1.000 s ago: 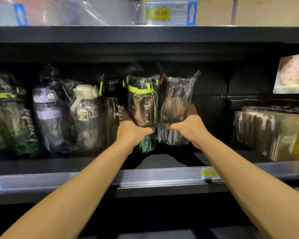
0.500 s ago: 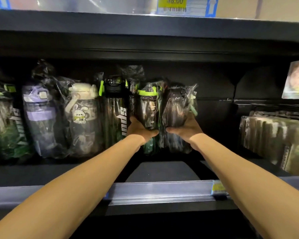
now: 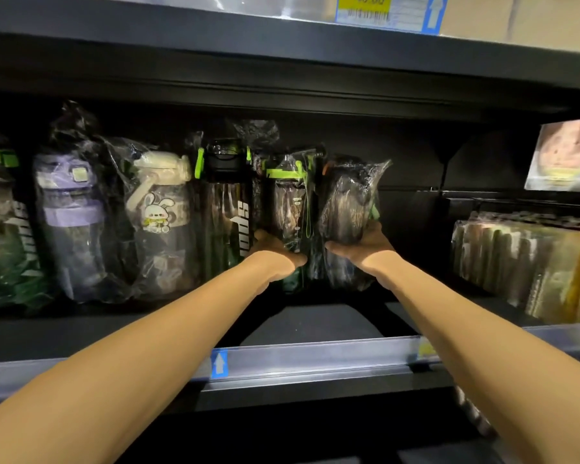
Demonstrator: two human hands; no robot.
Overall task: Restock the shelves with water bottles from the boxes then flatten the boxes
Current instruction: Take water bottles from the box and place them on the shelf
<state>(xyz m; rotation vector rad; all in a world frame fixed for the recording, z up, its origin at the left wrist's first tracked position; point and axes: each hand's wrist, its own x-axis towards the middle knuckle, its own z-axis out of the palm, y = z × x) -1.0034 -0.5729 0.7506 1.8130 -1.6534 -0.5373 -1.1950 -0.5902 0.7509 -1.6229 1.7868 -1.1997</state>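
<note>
Big black shelf point(image 3: 315, 324), both bare arms stretched deep inside! Along the back stands a row of plastic-wrapped bottles: the purple bottle point(image 3: 67, 209), the bunny bottle point(image 3: 161, 209), the tall black bottle point(image 3: 226, 202) with green clips. At the row's right end are two more, pressed side by side. The left hand point(image 3: 275, 251) grips the green-lidded bottle point(image 3: 290, 202) low down, and the right hand point(image 3: 362, 249) curls under the dark bottle point(image 3: 347, 202). There's a small blue arrow sticker point(image 3: 219, 364) on the front rail.
</note>
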